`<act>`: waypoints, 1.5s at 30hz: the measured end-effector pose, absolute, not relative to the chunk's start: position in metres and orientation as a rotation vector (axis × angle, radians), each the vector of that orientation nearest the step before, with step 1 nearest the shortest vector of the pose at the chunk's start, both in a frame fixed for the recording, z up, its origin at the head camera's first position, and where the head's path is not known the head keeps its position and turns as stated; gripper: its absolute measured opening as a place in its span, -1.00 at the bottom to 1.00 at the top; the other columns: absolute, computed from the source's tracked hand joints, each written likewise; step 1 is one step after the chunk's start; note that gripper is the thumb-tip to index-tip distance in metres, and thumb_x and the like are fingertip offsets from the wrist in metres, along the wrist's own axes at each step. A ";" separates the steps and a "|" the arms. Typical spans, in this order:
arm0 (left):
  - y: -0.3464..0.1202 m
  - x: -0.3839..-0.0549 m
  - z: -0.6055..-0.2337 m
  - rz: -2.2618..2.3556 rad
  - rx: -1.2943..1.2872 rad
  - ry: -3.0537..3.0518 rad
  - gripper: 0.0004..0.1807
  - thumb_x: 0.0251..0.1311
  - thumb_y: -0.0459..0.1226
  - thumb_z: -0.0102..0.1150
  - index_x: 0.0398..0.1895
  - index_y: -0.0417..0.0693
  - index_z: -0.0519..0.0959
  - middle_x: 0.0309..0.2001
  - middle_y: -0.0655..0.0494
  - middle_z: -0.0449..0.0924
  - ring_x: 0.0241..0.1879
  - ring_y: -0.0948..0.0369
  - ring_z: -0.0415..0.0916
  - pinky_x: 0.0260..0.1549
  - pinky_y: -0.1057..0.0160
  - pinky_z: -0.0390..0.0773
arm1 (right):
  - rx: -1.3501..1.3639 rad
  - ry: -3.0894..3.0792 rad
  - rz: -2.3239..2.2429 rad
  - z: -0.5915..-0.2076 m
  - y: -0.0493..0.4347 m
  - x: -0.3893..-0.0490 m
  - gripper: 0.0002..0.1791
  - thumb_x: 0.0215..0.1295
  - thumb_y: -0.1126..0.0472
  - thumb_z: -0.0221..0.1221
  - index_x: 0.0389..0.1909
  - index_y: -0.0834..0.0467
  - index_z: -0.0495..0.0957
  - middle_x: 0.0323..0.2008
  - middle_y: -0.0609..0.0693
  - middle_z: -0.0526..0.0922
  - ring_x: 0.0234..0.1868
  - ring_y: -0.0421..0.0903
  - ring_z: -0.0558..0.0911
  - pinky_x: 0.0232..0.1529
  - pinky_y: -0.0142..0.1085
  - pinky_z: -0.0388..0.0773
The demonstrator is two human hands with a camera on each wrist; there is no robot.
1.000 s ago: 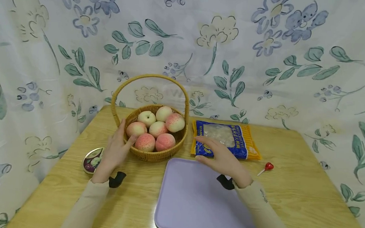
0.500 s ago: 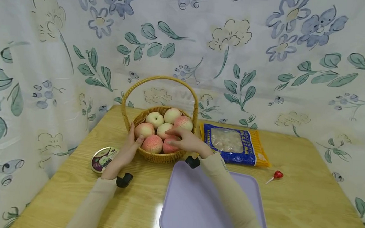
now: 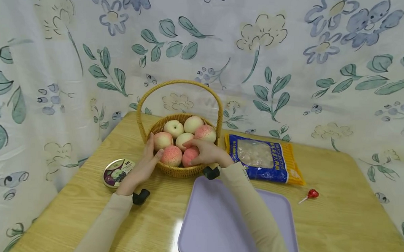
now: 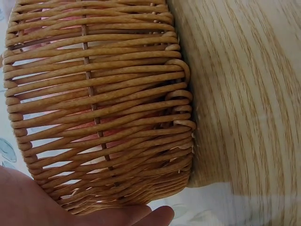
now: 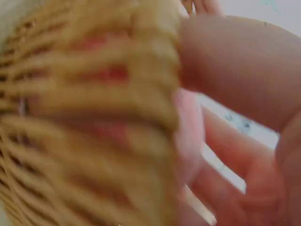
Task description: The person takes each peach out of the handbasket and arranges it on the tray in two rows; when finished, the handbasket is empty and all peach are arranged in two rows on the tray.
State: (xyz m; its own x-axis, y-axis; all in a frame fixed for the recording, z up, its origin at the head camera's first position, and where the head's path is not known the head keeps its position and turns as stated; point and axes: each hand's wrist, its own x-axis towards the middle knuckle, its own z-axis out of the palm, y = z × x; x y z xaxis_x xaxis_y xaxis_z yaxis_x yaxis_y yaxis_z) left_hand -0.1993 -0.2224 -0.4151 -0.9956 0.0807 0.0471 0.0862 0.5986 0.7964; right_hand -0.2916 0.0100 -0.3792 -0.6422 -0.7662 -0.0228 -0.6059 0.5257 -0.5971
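A wicker basket (image 3: 180, 172) with a tall arched handle holds several pink-and-cream peaches. My right hand (image 3: 207, 152) reaches over its front right rim and grips the pink front peach (image 3: 189, 155), thumb on the near side and fingers beyond. In the right wrist view, that peach (image 5: 189, 136) shows pink between thumb and fingers, behind the blurred basket wall. My left hand (image 3: 143, 166) rests against the basket's left side, fingers extended along the outer weave and thumb near the rim. In the left wrist view, its fingertips (image 4: 162, 216) lie along the wicker (image 4: 99, 103).
A purple tray (image 3: 217, 222) lies in front of the basket, under my right forearm. Right of the basket is a blue-and-yellow pasta bag (image 3: 258, 159), then a red lollipop (image 3: 312, 194). A round tin (image 3: 117, 172) sits by my left wrist. A floral curtain hangs behind the table.
My right hand has moved left from beside the pasta bag to the basket and taken hold of the front right peach. My left hand has stayed at the basket's left side.
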 end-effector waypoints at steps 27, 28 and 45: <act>-0.221 -0.199 -0.412 -1.347 -0.145 -2.835 -0.08 0.45 0.22 -0.46 0.49 -0.09 -0.62 0.53 -0.18 -0.65 0.51 -0.23 -0.51 0.38 -0.34 -0.15 | -0.886 2.071 -1.729 -0.363 0.057 -0.266 -0.34 0.26 0.40 0.14 0.39 0.16 0.22 0.28 0.22 0.45 0.37 0.10 0.36 0.13 -0.15 0.51; -0.222 -0.199 -0.412 -1.344 -0.142 -2.839 -0.08 0.45 0.22 -0.46 0.49 -0.09 -0.62 0.53 -0.18 -0.65 0.51 -0.23 -0.52 0.38 -0.34 -0.15 | -0.888 2.060 -1.730 -0.363 0.061 -0.266 -0.34 0.26 0.38 0.14 0.39 0.16 0.22 0.29 0.22 0.44 0.38 0.09 0.36 0.15 -0.13 0.50; -0.222 -0.198 -0.411 -1.321 -0.134 -2.856 -0.07 0.45 0.22 -0.48 0.48 -0.12 -0.64 0.52 -0.24 -0.65 0.49 -0.30 -0.46 0.34 -0.38 -0.11 | -0.934 1.907 -1.384 -0.397 0.110 -0.246 -0.41 0.27 0.23 0.22 0.26 0.31 0.27 0.20 0.29 0.45 0.21 -0.06 0.48 0.23 -0.26 0.39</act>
